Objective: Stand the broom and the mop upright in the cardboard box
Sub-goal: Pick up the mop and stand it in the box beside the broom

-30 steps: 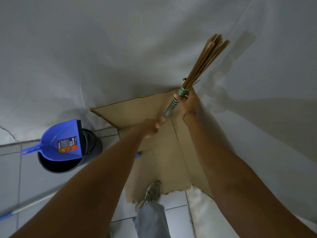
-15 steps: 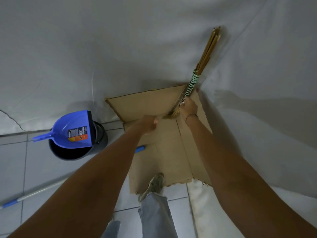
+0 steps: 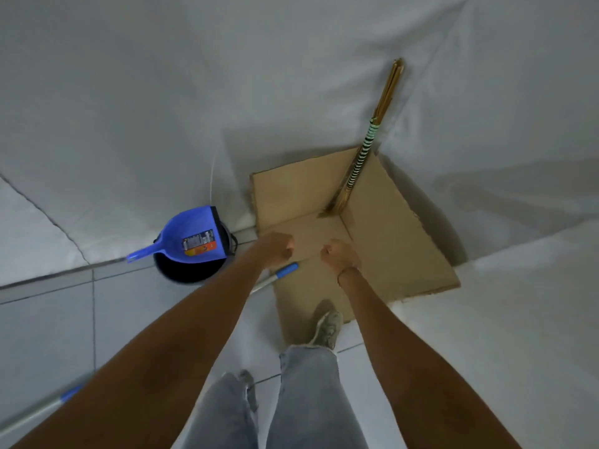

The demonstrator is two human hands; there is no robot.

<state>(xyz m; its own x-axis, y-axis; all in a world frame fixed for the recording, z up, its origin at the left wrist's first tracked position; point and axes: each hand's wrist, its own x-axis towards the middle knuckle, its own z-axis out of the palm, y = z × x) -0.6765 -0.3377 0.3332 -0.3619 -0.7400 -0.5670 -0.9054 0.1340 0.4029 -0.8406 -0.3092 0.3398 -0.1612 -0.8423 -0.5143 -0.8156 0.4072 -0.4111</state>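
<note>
An open cardboard box [image 3: 398,241] stands on the floor against a white sheet. The broom [image 3: 363,157], a bundle of brown sticks with a green-and-black striped wrap, stands in the box's far right corner and leans on the sheet. My left hand [image 3: 275,249] and my right hand [image 3: 338,256] hover over the box's near side, both curled with nothing in them. The mop's pole [image 3: 275,277], grey with a blue end, lies on the floor under my left arm; its head is hidden.
A blue dustpan [image 3: 191,238] rests on a black bucket [image 3: 181,273] left of the box. White sheets cover the walls and the floor to the right. My legs and one shoe [image 3: 327,328] are at the box's near edge on grey tiles.
My right hand has let go of the broom, which now stands by itself in the box's corner. Both hands have drawn back toward me, and the view has tilted down.
</note>
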